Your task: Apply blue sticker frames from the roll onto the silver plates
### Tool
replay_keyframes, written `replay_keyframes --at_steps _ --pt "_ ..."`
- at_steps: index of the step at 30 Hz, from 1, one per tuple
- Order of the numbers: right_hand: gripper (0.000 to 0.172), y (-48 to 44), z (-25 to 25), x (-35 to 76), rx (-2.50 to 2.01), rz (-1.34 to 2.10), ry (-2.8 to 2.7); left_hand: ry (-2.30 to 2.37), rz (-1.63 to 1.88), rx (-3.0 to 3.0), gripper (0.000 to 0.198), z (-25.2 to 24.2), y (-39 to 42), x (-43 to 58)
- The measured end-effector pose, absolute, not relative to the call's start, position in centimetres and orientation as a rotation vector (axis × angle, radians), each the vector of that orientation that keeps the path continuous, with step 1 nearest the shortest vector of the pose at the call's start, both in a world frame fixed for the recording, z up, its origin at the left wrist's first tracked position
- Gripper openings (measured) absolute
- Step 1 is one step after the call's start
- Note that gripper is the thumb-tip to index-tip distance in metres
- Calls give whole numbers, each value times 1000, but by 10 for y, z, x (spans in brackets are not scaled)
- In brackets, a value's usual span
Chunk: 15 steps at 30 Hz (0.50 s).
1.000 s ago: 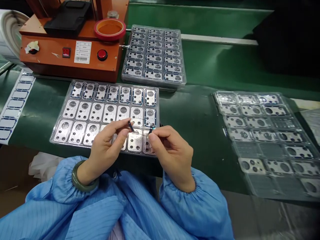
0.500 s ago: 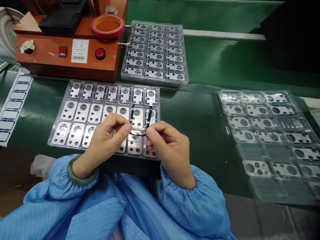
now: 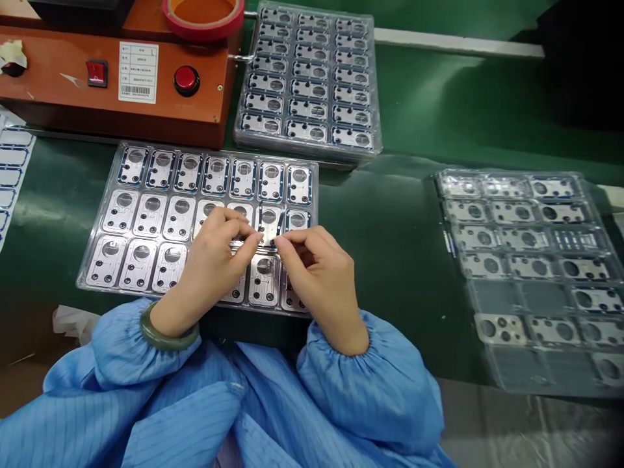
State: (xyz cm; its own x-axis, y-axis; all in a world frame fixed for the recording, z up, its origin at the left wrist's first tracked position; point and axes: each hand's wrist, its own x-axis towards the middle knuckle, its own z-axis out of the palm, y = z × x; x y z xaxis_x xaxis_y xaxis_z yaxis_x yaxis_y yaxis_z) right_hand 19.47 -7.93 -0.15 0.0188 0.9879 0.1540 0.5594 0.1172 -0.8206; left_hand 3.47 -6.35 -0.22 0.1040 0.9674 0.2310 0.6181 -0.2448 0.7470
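The right hand (image 3: 316, 279) holds a thin dark strip (image 3: 280, 224) in a narrow grip, its long axis rising away from the fingertips, over a clear tray of metal plates (image 3: 316, 195). The left hand (image 3: 214, 263) pinches just beside it, its hold hidden. The barcode label (image 3: 138, 73) beyond the tray is unreadable.

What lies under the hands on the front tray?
Metal plates in a clear tray show around the left hand and right hand; plates beneath them are covered.
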Motion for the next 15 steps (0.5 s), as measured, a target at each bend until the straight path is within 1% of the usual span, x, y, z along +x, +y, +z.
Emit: replay_keyframes --at_steps 15 --pt "14 -79 -2 191 -1656 661 -1582 1588 899 2009 8 -5 -63 38"
